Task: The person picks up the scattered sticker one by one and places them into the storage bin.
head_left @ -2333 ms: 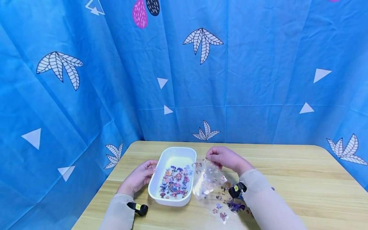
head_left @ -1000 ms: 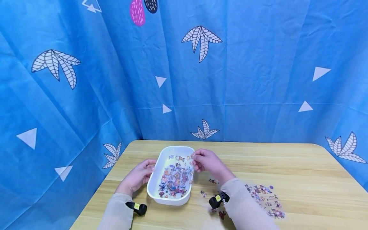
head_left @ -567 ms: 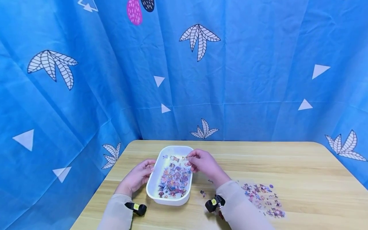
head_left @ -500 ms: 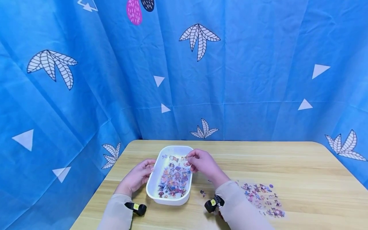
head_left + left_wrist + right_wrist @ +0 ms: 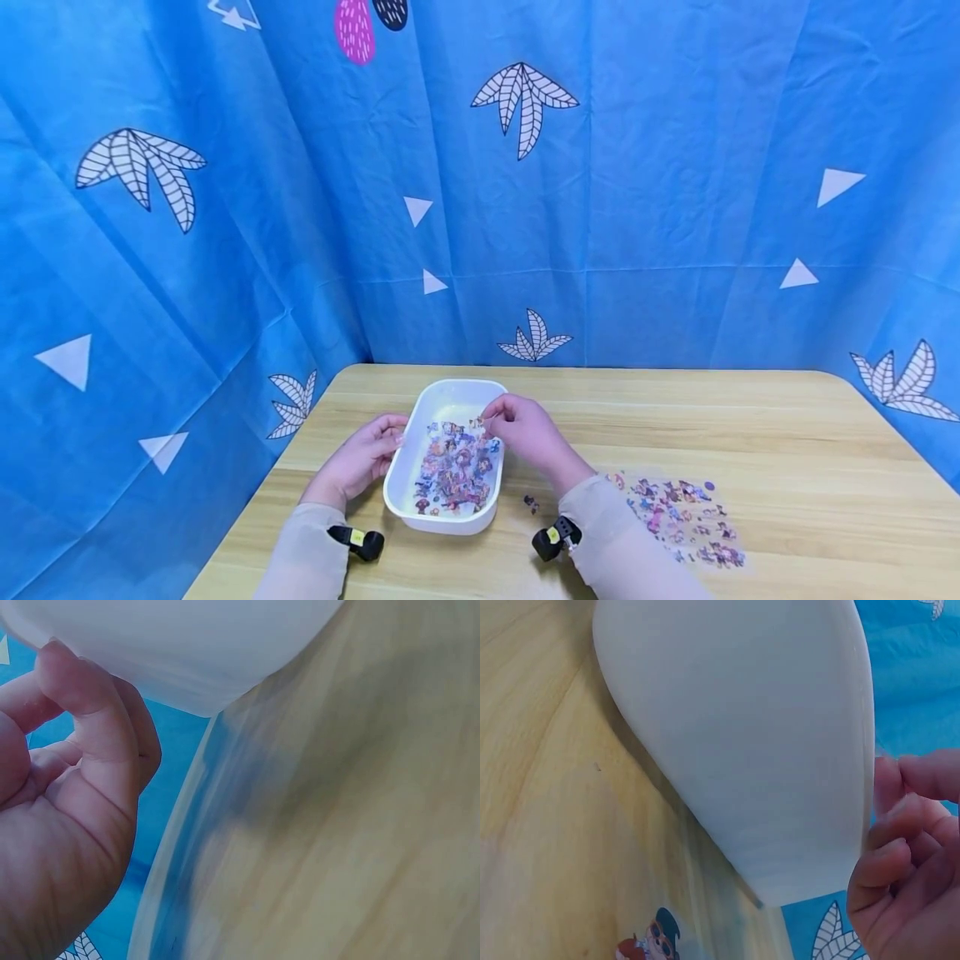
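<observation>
A white plastic tub [image 5: 408, 492] stands on the table, tilted in the head view, with several clear printed sticker sheets in it. My left hand [image 5: 363, 460] grips its left rim, fingertips on the wall in the left wrist view. Over the tub's right rim, my right hand [image 5: 528, 429] pinches the edge of a clear sticker sheet [image 5: 453, 428] printed with small cartoon figures. This sheet lies over the others inside, overlapping them. In the right wrist view, thumb and forefinger meet at the rim, and the tub's wall hides most of the sheet.
More clear sticker sheets [image 5: 686, 521] lie on the wooden table [image 5: 810, 467] to the right, partly behind the right sleeve. A small printed figure [image 5: 531, 503] shows between tub and right wrist. A blue patterned curtain [image 5: 675, 208] hangs behind and to the left.
My right hand has carried the sticker sheet left from beside the tub to over it, then lowered it inside. My left hand has stayed at the left rim.
</observation>
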`<state>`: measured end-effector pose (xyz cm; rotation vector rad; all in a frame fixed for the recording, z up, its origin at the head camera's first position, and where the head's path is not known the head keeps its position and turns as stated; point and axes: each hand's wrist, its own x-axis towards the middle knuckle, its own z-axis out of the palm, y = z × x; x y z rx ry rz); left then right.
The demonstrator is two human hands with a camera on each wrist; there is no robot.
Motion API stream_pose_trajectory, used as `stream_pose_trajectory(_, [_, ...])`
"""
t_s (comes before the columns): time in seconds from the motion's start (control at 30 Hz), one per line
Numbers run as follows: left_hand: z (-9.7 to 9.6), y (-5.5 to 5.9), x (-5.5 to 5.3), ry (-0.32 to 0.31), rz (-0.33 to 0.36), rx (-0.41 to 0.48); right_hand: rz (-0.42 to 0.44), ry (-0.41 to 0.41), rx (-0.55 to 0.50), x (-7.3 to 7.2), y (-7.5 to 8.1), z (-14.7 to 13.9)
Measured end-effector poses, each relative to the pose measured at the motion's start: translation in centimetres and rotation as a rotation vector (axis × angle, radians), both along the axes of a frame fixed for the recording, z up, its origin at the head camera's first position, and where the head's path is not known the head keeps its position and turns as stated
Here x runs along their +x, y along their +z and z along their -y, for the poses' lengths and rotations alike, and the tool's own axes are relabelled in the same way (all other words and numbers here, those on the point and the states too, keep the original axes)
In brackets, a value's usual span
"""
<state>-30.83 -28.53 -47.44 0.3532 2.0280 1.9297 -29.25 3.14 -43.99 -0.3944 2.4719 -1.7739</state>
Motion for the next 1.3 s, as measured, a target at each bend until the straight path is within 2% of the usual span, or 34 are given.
stream_pose_trajectory(0.2, [0.0,-0.1,0.1,-0.004,-0.005,0.006,-0.027,0.016,0.017,0.2,-0.2,0.2])
stream_pose_trajectory(0.77, [0.3,-0.1,0.3,0.007,0.008,0.004,0.004,0.031,0.056,0.3,-0.3,-0.1])
stream_pose_trajectory(1.07, [0.2,0.0,0.3,0.001,0.001,0.013,-0.007,0.047,0.09,0.4,0.2,-0.8])
stream_pose_trajectory(1.3, [0.0,0.2,0.3,-0.02,-0.007,0.005,-0.044,0.067,0.076,0.2,1.1,-2.7])
